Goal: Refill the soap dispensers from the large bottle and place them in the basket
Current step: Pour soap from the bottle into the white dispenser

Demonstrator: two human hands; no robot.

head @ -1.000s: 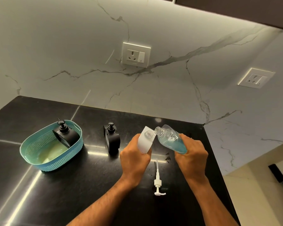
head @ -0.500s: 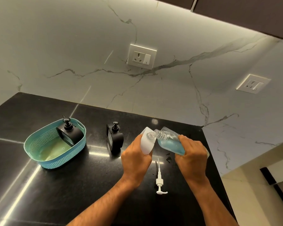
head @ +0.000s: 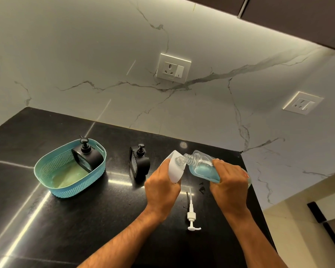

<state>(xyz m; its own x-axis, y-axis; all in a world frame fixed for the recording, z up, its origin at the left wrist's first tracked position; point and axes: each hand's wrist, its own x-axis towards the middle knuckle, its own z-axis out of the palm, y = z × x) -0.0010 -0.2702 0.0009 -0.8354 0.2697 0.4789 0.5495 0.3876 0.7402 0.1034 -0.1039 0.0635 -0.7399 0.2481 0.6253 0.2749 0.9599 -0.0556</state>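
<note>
My left hand grips a white dispenser bottle with its top open, held above the black counter. My right hand grips the large clear bottle of blue soap, tipped to the left so its threaded neck sits at the white bottle's mouth. The white pump head lies loose on the counter between my wrists. One black dispenser leans inside the teal basket at the left. A second black dispenser stands on the counter between the basket and my hands.
The black counter ends at a right edge beside my right arm, with floor below. A marble wall with two sockets rises behind. A few dark specks lie on the counter near the pump tube.
The large bottle has tipped further and its neck has moved into the white dispenser's opening. Both hands stayed close together; the view has shifted slightly.
</note>
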